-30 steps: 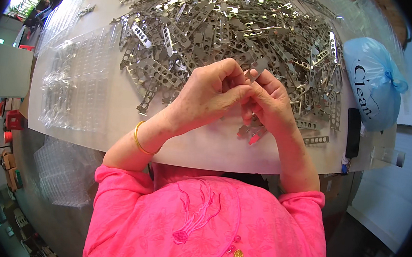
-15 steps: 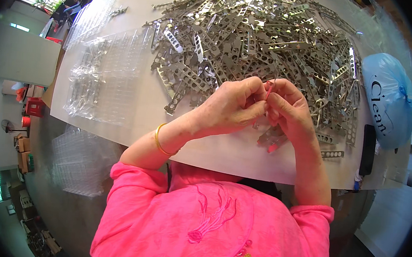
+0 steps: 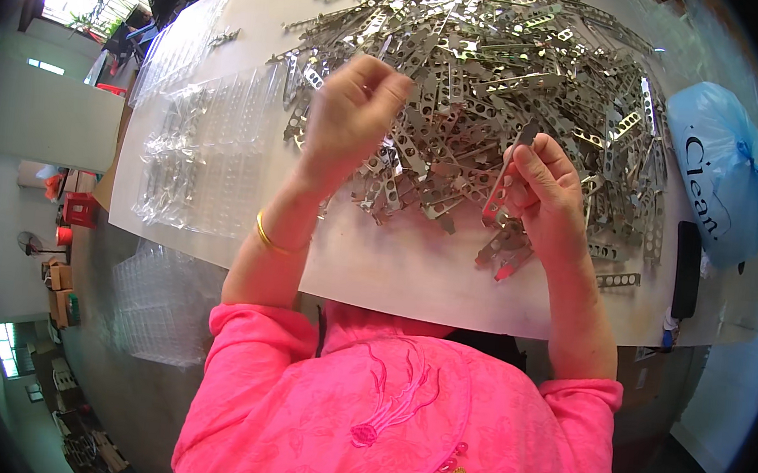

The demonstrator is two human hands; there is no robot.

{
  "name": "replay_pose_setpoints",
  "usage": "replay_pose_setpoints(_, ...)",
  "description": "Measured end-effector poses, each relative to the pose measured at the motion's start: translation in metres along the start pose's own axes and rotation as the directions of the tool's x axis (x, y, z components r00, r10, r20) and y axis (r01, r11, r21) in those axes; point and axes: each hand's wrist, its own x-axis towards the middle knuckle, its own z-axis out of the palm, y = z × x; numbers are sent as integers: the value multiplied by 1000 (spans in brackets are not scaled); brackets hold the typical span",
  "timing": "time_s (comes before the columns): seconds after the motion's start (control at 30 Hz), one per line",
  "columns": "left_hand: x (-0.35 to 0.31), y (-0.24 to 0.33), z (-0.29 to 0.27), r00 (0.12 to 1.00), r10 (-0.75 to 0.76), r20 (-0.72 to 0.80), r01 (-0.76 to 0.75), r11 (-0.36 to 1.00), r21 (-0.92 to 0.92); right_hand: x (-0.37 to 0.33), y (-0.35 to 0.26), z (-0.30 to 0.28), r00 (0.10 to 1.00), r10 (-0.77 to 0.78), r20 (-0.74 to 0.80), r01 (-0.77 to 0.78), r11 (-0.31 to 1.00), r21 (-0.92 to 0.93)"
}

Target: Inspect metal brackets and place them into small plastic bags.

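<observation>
Worktable [image 3: 393, 283] with a smooth, whitish top, its near edge curved by the fisheye lens. A broad heap of perforated metal strips [image 3: 473, 92], silvery and overlapping at all angles, covers the middle and far part; many of its pieces bear a row of round holes. At the near margin of the heap, a small cluster of metal pieces [image 3: 506, 250] shows pinkish reflections. Left: clear plastic trays [image 3: 239, 134], lying flat, partly obscured by bright glare. Right: a bulging, knotted, translucent light-blue plastic bag [image 3: 713, 176]; nearer the edge, a black oblong object [image 3: 686, 268] and, left of it, a single perforated strip [image 3: 620, 280].
</observation>
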Motion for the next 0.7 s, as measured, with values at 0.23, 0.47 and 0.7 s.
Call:
replay_pose_setpoints(0.23, 59, -88, -38, 945, -325, -22, 300, 839, 455, 0, 6, 1, 1000, 6, 27, -6, 1000, 26)
replay_pose_setpoints(0.47, 65, -98, -24, 958, -269, -101, 287, 876, 388, 0, 7, 3, 999, 15, 33, -16, 1000, 1)
replay_pose_setpoints(0.7, 65, -77, -11, 963, -263, -65, 271, 921, 282, 0, 9, 3, 998, 34, 61, -32, 999, -36)
